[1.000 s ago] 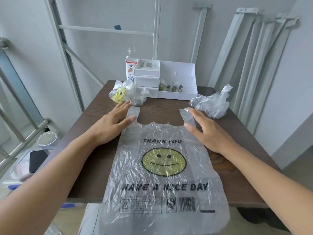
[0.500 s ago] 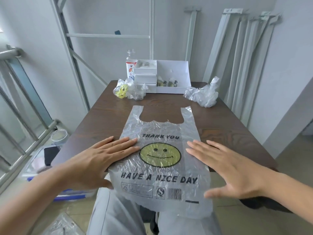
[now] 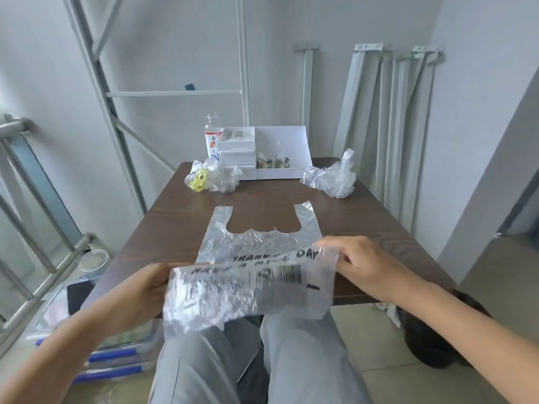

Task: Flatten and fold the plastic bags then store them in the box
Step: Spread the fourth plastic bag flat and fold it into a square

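A clear plastic bag [image 3: 256, 243] with black print lies on the brown table [image 3: 364, 223], handles pointing away from me. Its bottom part is lifted off the near table edge and turned up over the printed face. My left hand [image 3: 145, 290] pinches the bag's bottom left corner. My right hand [image 3: 361, 263] grips the bottom right corner, a little farther forward. A white box [image 3: 280, 150] with small drawers stands at the table's far end and holds a few folded bags. Two crumpled bags wait there: one with yellow print [image 3: 213, 177] at left, one clear [image 3: 331, 177] at right.
A bottle [image 3: 212, 138] stands behind the box's left side. White metal frames lean on the walls at the back and right. A steel railing runs along the left, with a jar [image 3: 93, 259] and flat blue-edged cases [image 3: 116, 363] on the floor. My knees sit under the table's near edge.
Both hands slid from pressing flat on the bag to its bottom corners, closed on them and lifted the bottom edge up and forward over the print.
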Demonstrator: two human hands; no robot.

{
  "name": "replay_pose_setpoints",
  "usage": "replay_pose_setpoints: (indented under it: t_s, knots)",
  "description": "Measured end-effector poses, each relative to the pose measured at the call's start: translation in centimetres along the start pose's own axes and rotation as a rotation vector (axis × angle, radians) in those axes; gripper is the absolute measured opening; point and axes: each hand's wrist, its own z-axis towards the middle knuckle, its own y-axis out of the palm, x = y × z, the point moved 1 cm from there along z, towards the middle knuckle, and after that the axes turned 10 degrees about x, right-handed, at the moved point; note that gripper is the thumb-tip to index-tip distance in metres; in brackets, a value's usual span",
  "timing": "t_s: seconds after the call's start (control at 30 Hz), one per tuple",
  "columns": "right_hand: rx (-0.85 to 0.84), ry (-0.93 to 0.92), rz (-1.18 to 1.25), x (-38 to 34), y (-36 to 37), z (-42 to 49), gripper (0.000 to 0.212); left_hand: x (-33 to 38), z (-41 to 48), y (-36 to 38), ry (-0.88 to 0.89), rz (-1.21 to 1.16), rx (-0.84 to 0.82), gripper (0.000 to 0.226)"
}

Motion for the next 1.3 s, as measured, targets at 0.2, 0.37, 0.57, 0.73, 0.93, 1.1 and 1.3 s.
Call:
replay_pose_setpoints:
  t_s: [0.2,0.37,0.57,0.73,0.93,1.1,1.3]
  knots:
    - [0.125,0.286,0.028,0.2,2.1,3.8,0.031,0.0,3.2,-0.1,-0.253,-0.041,0.357,0.038]
    - [0.168,0.512,0.079,1.2,3.9,7.1,0.037,0.0,5.6,0.6,-0.322,0.023,0.476,0.054]
    - [0.17,0.579,-0.107,1.6,4.8,8.3,0.027,-1.2,7.3,1.2,-0.341,0.237,0.651,0.049]
    - [0.116,0.595,-0.19,0.6,4.6,8.2,0.02,-2.0,7.0,1.8,-0.334,0.277,0.707,0.029]
    - [0.188,0.6,-0.154,0.5,4.9,7.9,0.02,-1.4,6.9,2.2,-0.29,0.359,0.671,0.04]
    - [0.285,0.539,-0.044,0.7,4.8,6.7,0.016,-0.5,6.9,2.4,-0.303,0.322,0.68,0.033]
    - [0.306,0.499,-0.077,0.5,5.0,6.6,0.015,-0.7,7.0,2.6,-0.307,0.371,0.67,0.025]
